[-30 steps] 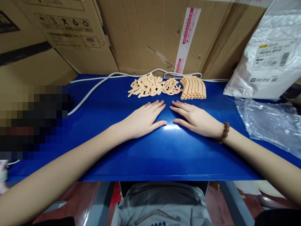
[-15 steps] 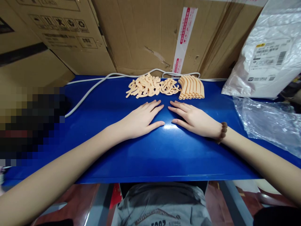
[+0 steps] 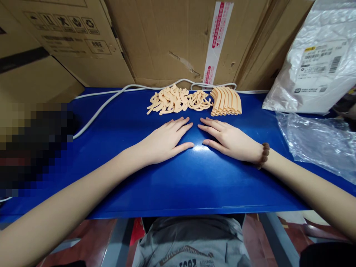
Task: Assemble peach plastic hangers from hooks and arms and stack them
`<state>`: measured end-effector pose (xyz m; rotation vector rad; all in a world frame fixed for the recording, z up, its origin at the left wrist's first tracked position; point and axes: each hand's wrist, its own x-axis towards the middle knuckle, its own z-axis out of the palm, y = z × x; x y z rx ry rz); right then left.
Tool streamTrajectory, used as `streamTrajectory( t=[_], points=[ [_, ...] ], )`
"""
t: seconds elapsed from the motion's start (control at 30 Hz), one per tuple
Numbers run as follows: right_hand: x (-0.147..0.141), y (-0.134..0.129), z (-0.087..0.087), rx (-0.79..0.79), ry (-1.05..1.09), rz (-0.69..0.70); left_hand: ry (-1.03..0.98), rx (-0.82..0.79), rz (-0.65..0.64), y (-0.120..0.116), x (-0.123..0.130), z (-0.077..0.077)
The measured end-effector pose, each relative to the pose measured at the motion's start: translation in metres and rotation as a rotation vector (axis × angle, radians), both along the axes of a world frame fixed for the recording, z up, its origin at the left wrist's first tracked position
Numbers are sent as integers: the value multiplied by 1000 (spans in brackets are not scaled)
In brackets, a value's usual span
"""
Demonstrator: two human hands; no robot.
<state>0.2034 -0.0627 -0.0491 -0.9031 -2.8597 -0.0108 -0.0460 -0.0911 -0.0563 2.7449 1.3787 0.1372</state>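
Observation:
My left hand (image 3: 164,141) lies flat on the blue tabletop (image 3: 178,185), palm down, fingers stretched out and holding nothing. Facing it, my right hand (image 3: 230,141) rests the same way, with a brown bracelet (image 3: 263,155) round the wrist. A small gap separates the fingertips. Just beyond the left fingers is a loose pile of flat, curved beige pieces (image 3: 171,99). Thinner curved beige pieces (image 3: 199,101) lie heaped in the middle. Past the right fingers, curved beige tube-like pieces (image 3: 226,101) stand side by side in a row. Neither hand touches any of them.
Cardboard boxes (image 3: 172,40) stand along the back and left. A white cable (image 3: 102,102) runs behind the pieces. At the right are a white shipping bag (image 3: 308,66) and a clear plastic bag (image 3: 319,142). A pixelated dark patch covers the left side.
The view has shifted very slightly. Both hands stay flat in the same place, and the beige pieces have not moved.

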Motion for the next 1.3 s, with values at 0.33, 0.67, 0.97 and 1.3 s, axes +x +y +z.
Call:
streamTrajectory(
  t=[0.33, 0.67, 0.97, 1.3],
  points=[
    [0, 0, 0, 4, -11, -4, 27, -4, 11, -2, 2, 2],
    [0, 1, -1, 11, -3, -1, 46, 3, 16, -3, 3, 2],
    [-3, -5, 7, 129, 8, 65, 33, 8, 11, -3, 2, 1],
    [-13, 31, 41, 320, -45, -175, 57, 26, 10, -5, 4, 3]
  ],
)
